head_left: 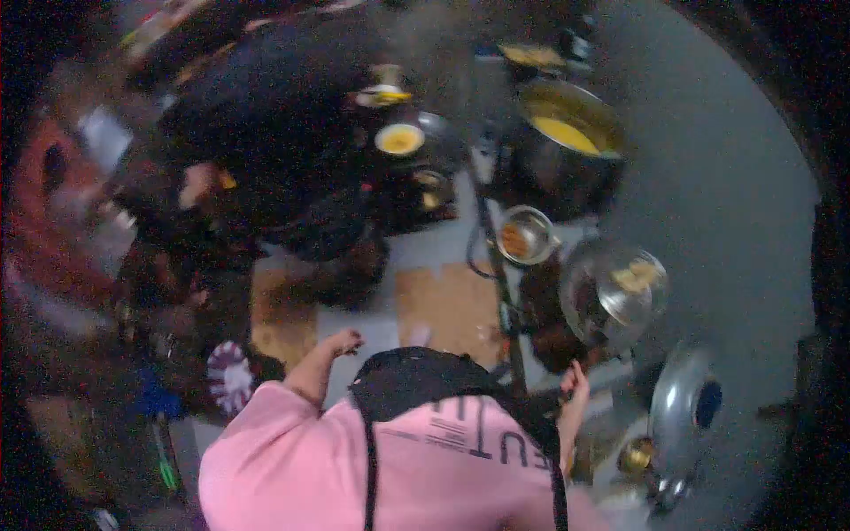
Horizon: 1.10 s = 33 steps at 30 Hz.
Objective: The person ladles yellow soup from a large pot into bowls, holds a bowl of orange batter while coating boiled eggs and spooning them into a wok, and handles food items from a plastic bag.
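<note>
- Biggest by far, the person in the pink shirt (292,460) and black apron (416,376), left hand (348,340) out on one side, right hand (574,389) on the other! Left fingers look loosely curled, blurred at the tips; I can't tell whether they grip anything. Right hand beside the apron's edge, one finger extended, the others too blurred to call apart or together, or to say what they touch.
- Up beyond the right fingers, well apart, the big dark pot (567,181), yellow food inside.
- Right of those fingers, a large silver lid (673,407), or something like it, dark blue at its centre.
- And here's the nearest dish: a wide metal bowl (624,308), just above and right of the right fingers, shiny, rounded, pale yellow pieces heaped at its far side. Contact? Can't tell.
- Above and right of the left fingers, a tan panel (447,305).
- Smaller now: a metal pan (538,234) beyond the right fingers, orange food inside.
- Smallest, far above the left fingers, a white bowl (381,142) of something yellow.
</note>
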Each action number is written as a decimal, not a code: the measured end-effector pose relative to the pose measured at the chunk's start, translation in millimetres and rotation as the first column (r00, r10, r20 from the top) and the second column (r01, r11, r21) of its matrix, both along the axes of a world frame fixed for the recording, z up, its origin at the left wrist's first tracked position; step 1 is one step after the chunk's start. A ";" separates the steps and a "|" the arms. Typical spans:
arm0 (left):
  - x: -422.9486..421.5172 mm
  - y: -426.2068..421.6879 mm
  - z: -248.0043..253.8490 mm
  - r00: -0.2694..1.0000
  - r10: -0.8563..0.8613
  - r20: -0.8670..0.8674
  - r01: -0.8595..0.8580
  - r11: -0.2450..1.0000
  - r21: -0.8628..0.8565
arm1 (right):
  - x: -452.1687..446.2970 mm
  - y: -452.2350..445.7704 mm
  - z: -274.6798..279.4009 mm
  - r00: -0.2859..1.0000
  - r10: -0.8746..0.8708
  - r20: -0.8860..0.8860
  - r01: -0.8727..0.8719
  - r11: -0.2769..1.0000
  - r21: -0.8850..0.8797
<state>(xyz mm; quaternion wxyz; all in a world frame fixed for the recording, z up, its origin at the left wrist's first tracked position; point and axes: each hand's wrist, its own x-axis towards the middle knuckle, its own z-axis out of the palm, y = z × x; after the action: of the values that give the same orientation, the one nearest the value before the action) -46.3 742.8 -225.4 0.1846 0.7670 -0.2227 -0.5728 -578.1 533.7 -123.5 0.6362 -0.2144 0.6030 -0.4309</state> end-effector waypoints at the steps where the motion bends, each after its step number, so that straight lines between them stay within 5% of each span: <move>1: -4.4 -2.5 8.3 0.999 0.029 -0.015 -0.029 1.000 0.009 | -5.2 -1.3 -7.5 0.975 -0.030 0.221 0.026 0.999 0.022; 3: 8.7 6.2 -19.0 0.959 -0.283 -0.007 0.277 0.945 -0.175 | -19.3 -15.8 -39.0 0.930 0.117 0.348 -0.101 0.993 -0.063; 5: 14.5 11.1 -30.9 0.916 -0.397 0.050 0.398 0.889 -0.226 | -18.6 -17.0 -53.2 0.926 -0.091 0.366 0.046 0.990 0.130; 7: 9.3 17.1 -45.9 0.996 -0.044 -0.082 0.044 0.999 0.003 | -29.6 -9.3 -58.8 0.887 0.018 0.462 -0.060 0.995 0.077; 11: -0.6 3.2 -11.8 0.985 -0.160 -0.062 0.159 0.987 -0.010 | -25.6 -7.0 -12.6 0.970 0.029 0.242 -0.011 0.997 -0.075; 17: -29.0 -18.4 87.5 0.995 -0.102 0.023 0.103 0.992 -0.069 | -27.9 -5.5 5.4 0.950 0.063 0.307 0.015 0.969 -0.246; 21: 7.6 -8.2 -20.0 0.997 -0.036 -0.070 0.036 0.999 0.012 | -20.0 -19.5 -9.6 0.927 -0.067 0.370 0.090 0.995 -0.046; 22: 8.0 -7.6 -23.1 0.996 -0.013 -0.086 0.012 1.000 -0.007 | -19.2 -17.6 -15.3 0.924 -0.062 0.378 0.069 0.998 -0.005; 24: -43.9 -29.8 81.3 0.975 -0.211 0.067 0.215 0.974 -0.067 | -20.2 -15.5 -44.1 0.904 -0.061 0.422 0.065 0.998 0.004; 27: -23.0 -10.5 31.7 0.982 -0.181 0.063 0.184 0.981 -0.058 | -16.6 -10.9 -41.5 0.954 -0.062 0.295 0.035 0.995 0.099; 29: -4.7 3.9 3.7 0.945 -0.323 0.051 0.324 0.946 -0.022 | -16.7 -11.0 -49.9 0.855 -0.079 0.513 0.052 0.996 0.067; 33: 12.8 20.6 -27.8 0.999 0.047 0.013 -0.049 0.991 0.126 | -22.7 -10.1 -49.6 0.802 0.122 0.585 -0.099 0.993 -0.071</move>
<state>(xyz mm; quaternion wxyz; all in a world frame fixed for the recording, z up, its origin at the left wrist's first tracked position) -33.5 763.4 -253.1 0.1482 0.7853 -0.1684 -0.5771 -600.7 523.6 -173.1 0.8115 -0.1169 0.3549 -0.4493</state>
